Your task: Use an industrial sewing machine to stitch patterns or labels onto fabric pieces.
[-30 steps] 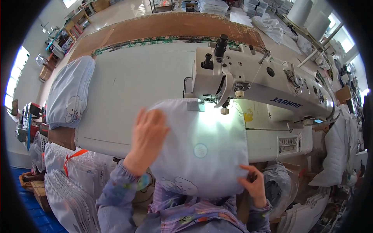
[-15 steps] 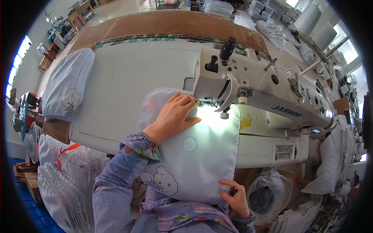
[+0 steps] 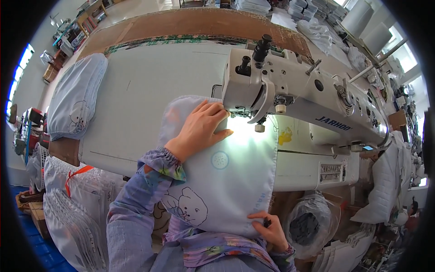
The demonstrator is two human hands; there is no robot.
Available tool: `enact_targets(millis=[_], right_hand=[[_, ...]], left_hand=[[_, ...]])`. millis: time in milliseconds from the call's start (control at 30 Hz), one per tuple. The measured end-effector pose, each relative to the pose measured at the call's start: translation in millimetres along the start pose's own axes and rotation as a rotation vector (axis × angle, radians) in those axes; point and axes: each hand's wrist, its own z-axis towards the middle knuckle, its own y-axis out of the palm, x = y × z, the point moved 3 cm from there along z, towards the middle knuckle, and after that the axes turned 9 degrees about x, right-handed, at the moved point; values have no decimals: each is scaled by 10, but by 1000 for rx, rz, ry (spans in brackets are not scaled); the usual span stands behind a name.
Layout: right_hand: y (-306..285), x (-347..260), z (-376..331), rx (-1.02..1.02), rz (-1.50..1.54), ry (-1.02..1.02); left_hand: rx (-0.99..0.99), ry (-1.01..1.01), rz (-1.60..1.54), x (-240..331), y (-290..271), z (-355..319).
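A pale, rounded fabric panel [image 3: 240,186] with a printed puppy and a blue circle lies under the head of a white sewing machine [image 3: 290,86]. My left hand [image 3: 199,127] rests flat on the panel's upper part, fingers stretched out, with the fingertips close to the lit needle area. Down at the lower right edge of the panel, my right hand [image 3: 269,229] is closed, pinching the cloth between thumb and fingers. A small dark object [image 3: 267,222] shows inside that hand; its kind I cannot make out. The machine head partly hides the needle.
A stack of similar printed panels [image 3: 79,97] lies on the table's left end. Bundled white pieces tied with a red strip [image 3: 74,177] hang below it. At the lower right stands a plastic-lined container [image 3: 312,217] with dark contents. A brown board [image 3: 195,25] borders the far side.
My right hand has shifted slightly left along the panel's lower edge, and pale blue lettering beside it now shows. The whole view has tilted a little; my left hand keeps its place on the cloth.
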Motion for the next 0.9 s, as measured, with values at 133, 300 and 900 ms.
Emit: enact_targets(millis=[133, 300, 900], right_hand=[[-340, 36, -39, 269, 33, -203], [-775, -725, 767, 777, 464, -411], [-922, -776, 1026, 712, -656, -512]], left_hand=[[-23, 12, 72, 77, -73, 15], [-62, -47, 118, 66, -107, -116], [17, -60, 45, 334, 21, -297]])
